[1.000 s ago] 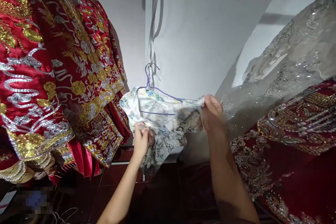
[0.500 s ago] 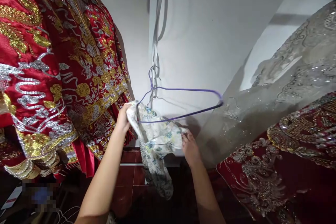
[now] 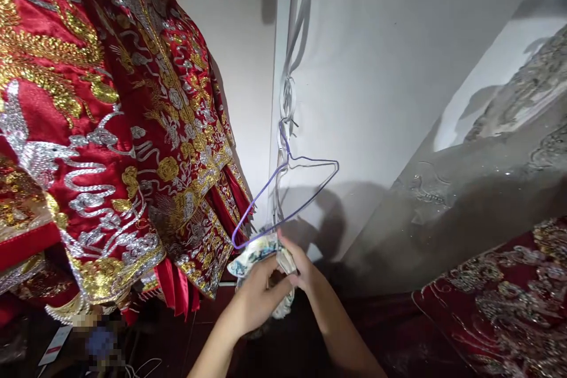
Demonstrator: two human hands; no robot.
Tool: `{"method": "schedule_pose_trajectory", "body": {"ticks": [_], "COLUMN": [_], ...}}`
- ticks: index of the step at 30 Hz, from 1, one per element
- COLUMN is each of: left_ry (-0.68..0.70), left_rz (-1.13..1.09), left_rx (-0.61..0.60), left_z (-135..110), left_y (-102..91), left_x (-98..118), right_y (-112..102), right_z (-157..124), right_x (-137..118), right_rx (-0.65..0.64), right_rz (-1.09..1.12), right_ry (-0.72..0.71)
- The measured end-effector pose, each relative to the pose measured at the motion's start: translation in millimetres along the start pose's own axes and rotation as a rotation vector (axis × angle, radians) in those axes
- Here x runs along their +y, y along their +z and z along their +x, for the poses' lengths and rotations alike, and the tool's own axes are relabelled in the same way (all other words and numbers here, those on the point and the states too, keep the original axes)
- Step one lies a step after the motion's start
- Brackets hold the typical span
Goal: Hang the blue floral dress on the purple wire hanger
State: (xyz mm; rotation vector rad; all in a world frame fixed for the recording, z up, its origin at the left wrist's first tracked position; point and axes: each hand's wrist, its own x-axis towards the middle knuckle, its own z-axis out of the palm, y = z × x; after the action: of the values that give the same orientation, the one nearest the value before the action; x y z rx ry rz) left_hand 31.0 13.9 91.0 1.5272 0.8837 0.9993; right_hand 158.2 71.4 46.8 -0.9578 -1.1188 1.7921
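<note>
A purple wire hanger (image 3: 305, 204) hangs by its hook from a white cable at the wall. Just below its bottom bar, both hands hold a white garment with a blue and yellow floral print (image 3: 257, 251), bunched up. My left hand (image 3: 261, 292) is closed on the cloth, its thumb pointing right. My right hand (image 3: 295, 263) grips the cloth's right side, with its index finger raised near the hanger's bar. The two hands almost touch. Most of the garment is hidden behind them, and its kind cannot be made out.
A red jacket with gold and silver embroidery (image 3: 177, 112) hangs close on the left. White cables (image 3: 301, 23) run down the wall corner. To the right are a sheer beaded fabric (image 3: 398, 218) and a dark red embroidered garment (image 3: 500, 301). A white tag (image 3: 56, 344) shows at lower left.
The garment has come off the hanger's left end and is gathered below the bar. My hands have drawn together and lower. The hanger has swung round, its left end now nearer me.
</note>
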Motion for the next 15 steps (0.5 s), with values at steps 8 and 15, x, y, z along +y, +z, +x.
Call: {"method": "schedule_pose_trajectory", "body": {"ticks": [8,15], "left_ry": [0.193,-0.042], "left_rz": [0.293,0.400], "left_rx": [0.081,-0.403], "left_z": [-4.2,-5.3], "left_y": [-25.9,-24.2], "left_x": [-10.2,-25.2], "right_y": [-19.9,-54.7], "right_z": [-51.9,-71.3], "right_x": [-56.2,-123.9], "right_rx": [-0.401,-0.202], "right_rz": [-0.672,-1.025], "right_ry": [0.011,-0.356]}}
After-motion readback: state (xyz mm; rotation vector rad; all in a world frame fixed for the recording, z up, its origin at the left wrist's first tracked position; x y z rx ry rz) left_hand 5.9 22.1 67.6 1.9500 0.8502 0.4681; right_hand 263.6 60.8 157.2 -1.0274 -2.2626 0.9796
